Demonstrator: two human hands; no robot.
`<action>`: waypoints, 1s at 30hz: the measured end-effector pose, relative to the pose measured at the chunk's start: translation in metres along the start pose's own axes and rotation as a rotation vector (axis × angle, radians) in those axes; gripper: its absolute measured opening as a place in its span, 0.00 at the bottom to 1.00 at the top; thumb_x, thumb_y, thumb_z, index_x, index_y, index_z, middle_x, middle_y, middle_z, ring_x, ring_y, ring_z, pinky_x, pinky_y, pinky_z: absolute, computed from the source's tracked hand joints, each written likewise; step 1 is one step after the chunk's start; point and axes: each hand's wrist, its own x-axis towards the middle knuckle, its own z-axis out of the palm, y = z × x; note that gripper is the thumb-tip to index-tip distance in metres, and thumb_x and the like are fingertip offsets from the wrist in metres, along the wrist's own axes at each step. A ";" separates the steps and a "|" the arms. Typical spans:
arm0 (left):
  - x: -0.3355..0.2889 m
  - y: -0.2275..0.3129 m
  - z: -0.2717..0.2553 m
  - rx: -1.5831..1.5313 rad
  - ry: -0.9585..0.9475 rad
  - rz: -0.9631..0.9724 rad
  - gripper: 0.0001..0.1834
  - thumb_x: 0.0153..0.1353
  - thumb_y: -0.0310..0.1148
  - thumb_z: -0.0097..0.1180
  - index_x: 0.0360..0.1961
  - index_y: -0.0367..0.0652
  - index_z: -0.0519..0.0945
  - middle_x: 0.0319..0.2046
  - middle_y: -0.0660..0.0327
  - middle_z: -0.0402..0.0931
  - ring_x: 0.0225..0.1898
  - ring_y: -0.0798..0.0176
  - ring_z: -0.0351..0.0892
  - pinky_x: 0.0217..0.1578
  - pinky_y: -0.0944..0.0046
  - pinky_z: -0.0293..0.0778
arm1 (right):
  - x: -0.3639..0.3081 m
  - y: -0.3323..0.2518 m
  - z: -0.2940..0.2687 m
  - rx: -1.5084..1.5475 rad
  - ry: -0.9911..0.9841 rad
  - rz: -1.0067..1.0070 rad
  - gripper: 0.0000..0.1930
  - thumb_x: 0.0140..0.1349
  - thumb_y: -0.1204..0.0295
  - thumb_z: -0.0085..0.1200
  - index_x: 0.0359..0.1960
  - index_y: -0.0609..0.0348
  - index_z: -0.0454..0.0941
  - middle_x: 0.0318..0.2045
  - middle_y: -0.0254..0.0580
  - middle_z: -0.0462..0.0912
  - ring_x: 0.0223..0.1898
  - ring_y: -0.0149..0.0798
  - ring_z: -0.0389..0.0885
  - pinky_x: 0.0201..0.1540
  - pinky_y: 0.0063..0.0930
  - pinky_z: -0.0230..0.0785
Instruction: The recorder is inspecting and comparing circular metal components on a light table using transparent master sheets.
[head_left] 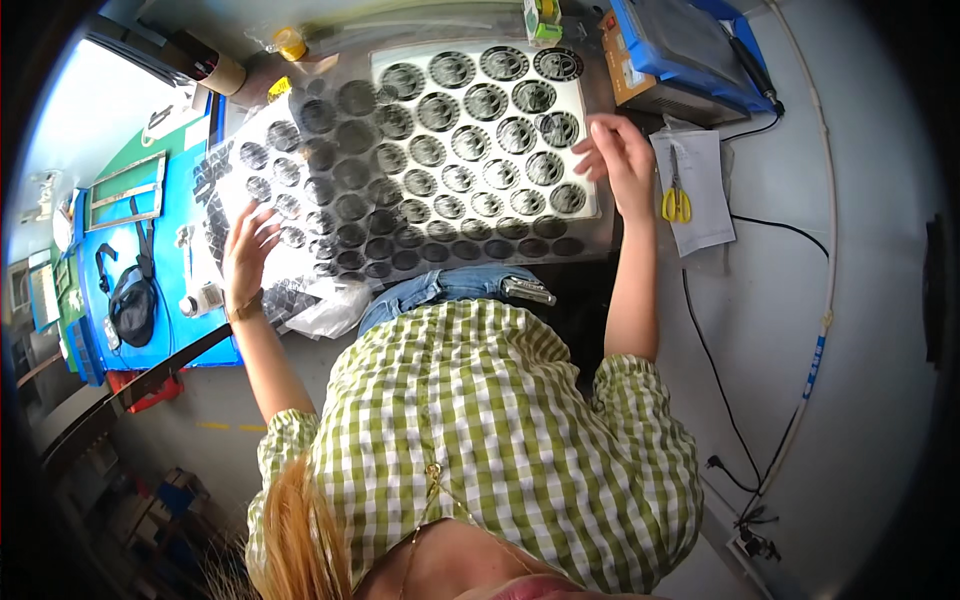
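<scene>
Fingers spread, both hands (250,255) (618,150) | clear film (330,130) is laid over disc sheet (480,120) | even smoothing is called for next

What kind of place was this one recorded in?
Probably a small print or sticker workshop. Both hands, left hand and right hand, rest on a large clear sheet of round black printed stickers, with yellow-handled scissors on paper and a blue boxy machine on the bench.
</scene>
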 end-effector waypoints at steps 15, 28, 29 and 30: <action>0.122 -0.115 0.023 0.173 0.040 -0.219 0.15 0.58 0.36 0.49 0.45 0.42 0.71 0.36 0.61 0.76 0.34 0.69 0.76 0.35 0.71 0.73 | 0.019 0.196 -0.043 0.047 -0.026 0.655 0.13 0.56 0.69 0.51 0.40 0.63 0.71 0.32 0.42 0.78 0.32 0.33 0.79 0.34 0.20 0.71; 0.078 -0.155 -0.001 0.399 0.325 -0.194 0.21 0.51 0.37 0.59 0.42 0.37 0.69 0.29 0.61 0.74 0.27 0.71 0.74 0.26 0.74 0.71 | -0.019 0.237 -0.028 -0.054 0.374 0.548 0.07 0.55 0.74 0.50 0.33 0.64 0.72 0.26 0.40 0.79 0.25 0.30 0.79 0.25 0.18 0.70; 0.074 -0.158 -0.005 0.469 0.333 -0.170 0.20 0.51 0.37 0.59 0.41 0.37 0.69 0.28 0.62 0.74 0.26 0.72 0.74 0.26 0.74 0.72 | -0.020 0.237 -0.027 -0.054 0.372 0.550 0.07 0.55 0.74 0.50 0.33 0.64 0.72 0.26 0.40 0.79 0.25 0.30 0.79 0.25 0.18 0.70; 0.068 -0.156 -0.002 0.501 0.349 -0.166 0.20 0.50 0.35 0.59 0.41 0.36 0.70 0.30 0.57 0.74 0.26 0.69 0.74 0.26 0.72 0.72 | -0.022 0.239 -0.026 -0.062 0.393 0.530 0.07 0.55 0.74 0.50 0.33 0.65 0.72 0.25 0.40 0.78 0.25 0.30 0.79 0.25 0.17 0.70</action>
